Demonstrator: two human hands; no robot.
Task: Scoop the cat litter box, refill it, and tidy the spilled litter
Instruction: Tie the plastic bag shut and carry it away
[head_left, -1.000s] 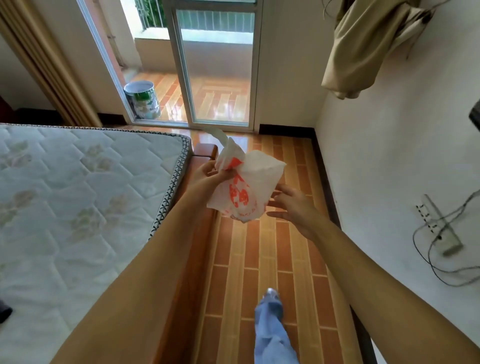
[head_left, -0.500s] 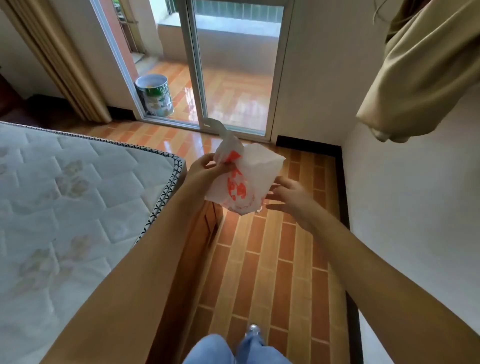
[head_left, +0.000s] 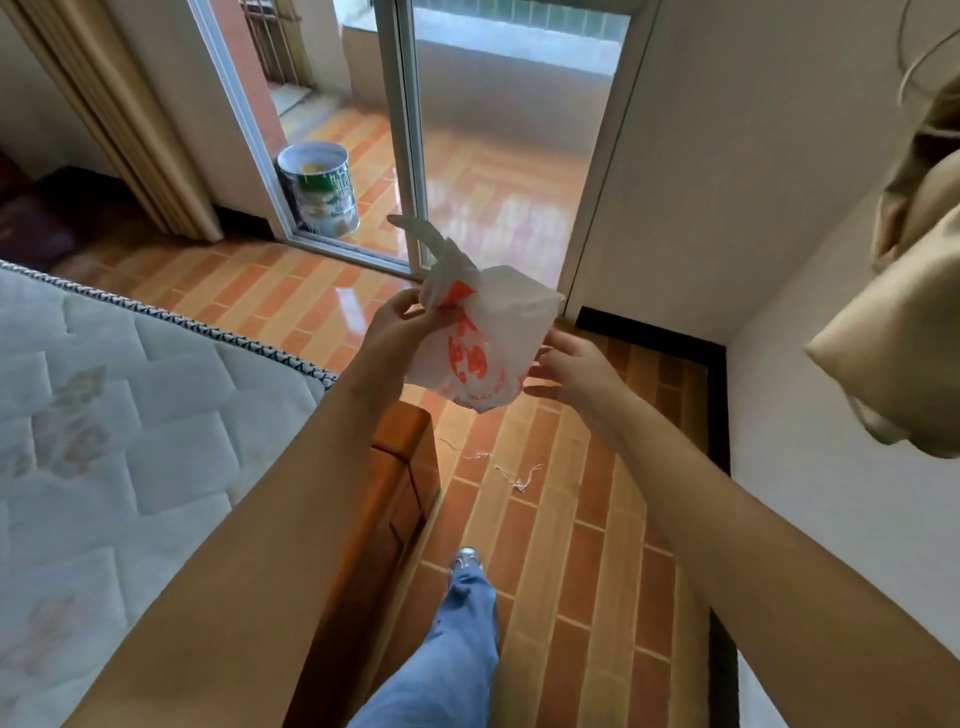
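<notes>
Head view, looking forward and down along both bare forearms. The left hand (head_left: 400, 325) pinches the upper left edge of a white plastic bag (head_left: 488, 317) printed in orange, thumb and fingers closed on the film just below a handle loop that stands up above the grip. The bag is held in the air in front of the person, over the floor (head_left: 571, 519) and clear of it, its lower end hanging to a crumpled point. The right hand (head_left: 576, 364) is at the bag's right side with fingers straight and slightly spread, holding nothing; the fingertips lie at the bag's edge, and it cannot be told from this angle whether they touch it. Below and left of the bag is the corner of a wooden bed frame (head_left: 400, 467) carrying a quilted mattress (head_left: 104, 415). A thin piece of string (head_left: 514, 475) lies on the brick-pattern tiles just beside the frame. One leg in blue jeans (head_left: 457, 623) and a shoe (head_left: 465, 556) show at bottom centre. Ahead, a sliding glass door (head_left: 410, 130) stands partly open, with a green and white tin can (head_left: 319, 189) on the balcony tiles in the opening. A curtain (head_left: 104, 104) hangs at upper left, and a beige garment (head_left: 909, 312) hangs at the right.
</notes>
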